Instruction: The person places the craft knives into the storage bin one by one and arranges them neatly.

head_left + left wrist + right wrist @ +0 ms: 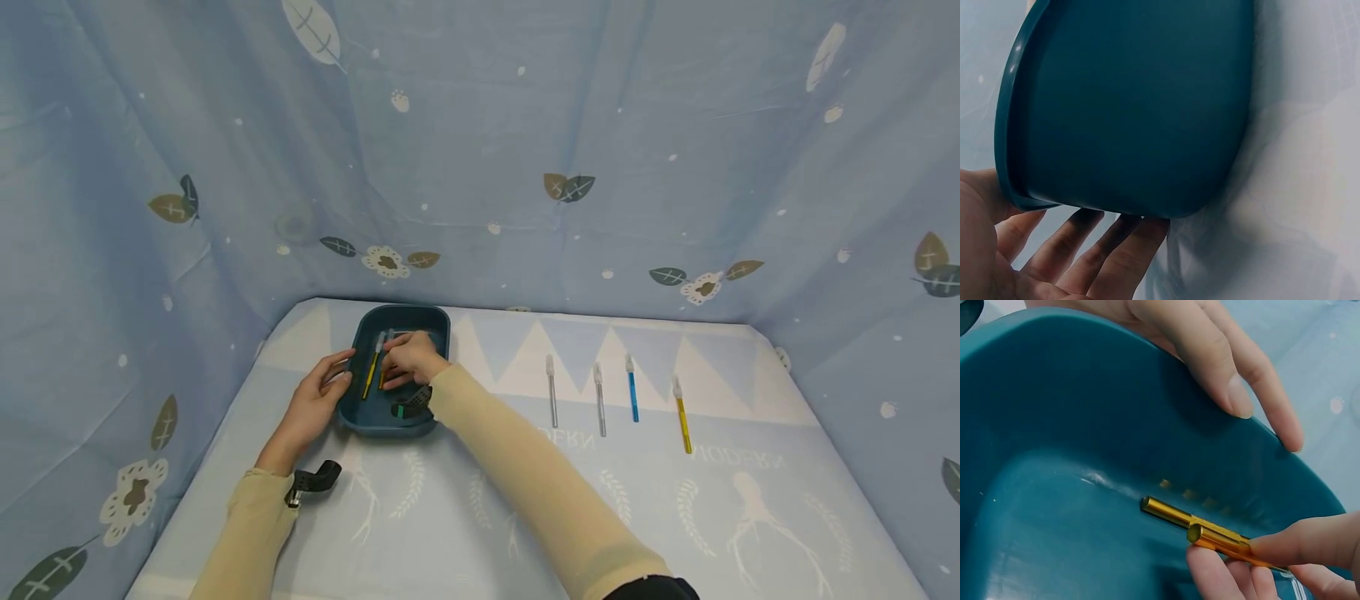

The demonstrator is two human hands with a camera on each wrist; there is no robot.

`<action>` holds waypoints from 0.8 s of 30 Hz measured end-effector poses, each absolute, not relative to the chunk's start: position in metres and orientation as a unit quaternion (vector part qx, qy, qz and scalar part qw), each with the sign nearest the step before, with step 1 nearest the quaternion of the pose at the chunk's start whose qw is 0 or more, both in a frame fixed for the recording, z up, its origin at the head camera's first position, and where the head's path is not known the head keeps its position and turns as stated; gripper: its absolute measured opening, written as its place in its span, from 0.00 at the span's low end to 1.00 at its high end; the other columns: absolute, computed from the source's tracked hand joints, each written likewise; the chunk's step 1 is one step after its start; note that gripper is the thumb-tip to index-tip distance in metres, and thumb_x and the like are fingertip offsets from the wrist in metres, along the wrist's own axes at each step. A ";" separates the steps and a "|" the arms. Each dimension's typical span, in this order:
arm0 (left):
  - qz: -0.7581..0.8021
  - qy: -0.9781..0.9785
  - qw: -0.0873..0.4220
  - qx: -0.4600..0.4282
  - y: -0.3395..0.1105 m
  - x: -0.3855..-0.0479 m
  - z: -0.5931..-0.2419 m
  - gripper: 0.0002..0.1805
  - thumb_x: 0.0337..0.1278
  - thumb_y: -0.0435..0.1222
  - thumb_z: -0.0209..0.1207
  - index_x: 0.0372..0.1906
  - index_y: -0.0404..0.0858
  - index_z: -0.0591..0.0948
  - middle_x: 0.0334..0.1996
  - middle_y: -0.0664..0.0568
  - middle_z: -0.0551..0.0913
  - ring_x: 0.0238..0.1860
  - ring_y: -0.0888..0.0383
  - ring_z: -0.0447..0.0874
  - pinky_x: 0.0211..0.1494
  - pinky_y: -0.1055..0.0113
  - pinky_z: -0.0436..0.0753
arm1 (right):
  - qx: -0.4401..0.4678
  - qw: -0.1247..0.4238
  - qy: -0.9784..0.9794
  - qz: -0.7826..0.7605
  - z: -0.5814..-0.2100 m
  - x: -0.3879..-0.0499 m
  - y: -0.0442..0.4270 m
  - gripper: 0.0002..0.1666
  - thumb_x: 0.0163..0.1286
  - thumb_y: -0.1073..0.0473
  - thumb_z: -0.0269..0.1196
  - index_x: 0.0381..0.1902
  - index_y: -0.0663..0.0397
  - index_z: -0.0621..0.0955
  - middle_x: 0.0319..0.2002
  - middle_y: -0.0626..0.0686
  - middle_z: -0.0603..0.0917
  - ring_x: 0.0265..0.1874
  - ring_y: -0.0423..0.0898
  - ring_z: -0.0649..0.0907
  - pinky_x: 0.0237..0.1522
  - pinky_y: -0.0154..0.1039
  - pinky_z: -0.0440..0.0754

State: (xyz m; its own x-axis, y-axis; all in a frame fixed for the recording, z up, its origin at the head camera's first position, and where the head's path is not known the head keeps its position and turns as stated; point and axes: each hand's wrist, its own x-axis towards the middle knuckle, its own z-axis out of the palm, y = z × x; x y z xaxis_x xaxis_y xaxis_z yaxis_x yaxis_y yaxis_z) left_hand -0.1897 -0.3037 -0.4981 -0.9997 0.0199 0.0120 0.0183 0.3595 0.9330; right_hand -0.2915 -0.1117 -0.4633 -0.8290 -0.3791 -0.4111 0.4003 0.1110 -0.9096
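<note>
A dark teal tray sits at the back left of the table. My left hand holds its left side, with the thumb at the rim and the fingers against the outer wall. Inside the tray, my right hand pinches a yellow craft knife by its handle between thumb and fingers. Another yellow craft knife lies right beside it on the tray floor, its capped tip toward the back. The right hand hides part of the tray's contents.
To the right on the table lie two silver craft knives, a blue one and a yellow one, capped and spaced apart. A patterned blue curtain surrounds the table's back and sides.
</note>
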 end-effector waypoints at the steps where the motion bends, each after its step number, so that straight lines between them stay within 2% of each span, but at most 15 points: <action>1: 0.565 0.825 0.002 0.011 -0.304 -0.190 -0.498 0.30 0.92 0.36 0.47 0.88 0.37 0.58 0.83 0.28 0.59 0.81 0.26 0.59 0.81 0.30 0.62 | 0.006 0.295 0.684 -0.667 -0.464 -0.292 -0.112 0.24 0.70 0.80 0.66 0.64 0.71 0.83 0.47 0.69 0.89 0.36 0.59 0.90 0.44 0.54 0.94; 13: 0.567 0.823 0.005 0.011 -0.303 -0.187 -0.496 0.31 0.92 0.38 0.48 0.89 0.39 0.59 0.83 0.30 0.60 0.80 0.26 0.61 0.80 0.31 0.64 | 0.000 0.302 0.684 -0.664 -0.466 -0.291 -0.115 0.24 0.70 0.80 0.66 0.63 0.73 0.84 0.46 0.69 0.90 0.43 0.63 0.92 0.44 0.54 0.94; 20: 0.566 0.824 0.007 0.014 -0.303 -0.187 -0.494 0.31 0.92 0.39 0.49 0.89 0.40 0.58 0.84 0.31 0.59 0.81 0.26 0.59 0.79 0.29 0.63 | -0.005 0.293 0.693 -0.659 -0.467 -0.290 -0.117 0.24 0.70 0.80 0.67 0.63 0.72 0.84 0.47 0.70 0.90 0.39 0.60 0.91 0.45 0.55 0.93; 24: 0.570 0.822 0.005 0.016 -0.304 -0.186 -0.495 0.32 0.92 0.39 0.49 0.89 0.40 0.58 0.84 0.31 0.59 0.81 0.26 0.58 0.79 0.29 0.64 | 0.003 0.276 0.710 -0.648 -0.468 -0.288 -0.121 0.21 0.70 0.79 0.69 0.60 0.69 0.87 0.44 0.66 0.90 0.35 0.58 0.90 0.46 0.56 0.93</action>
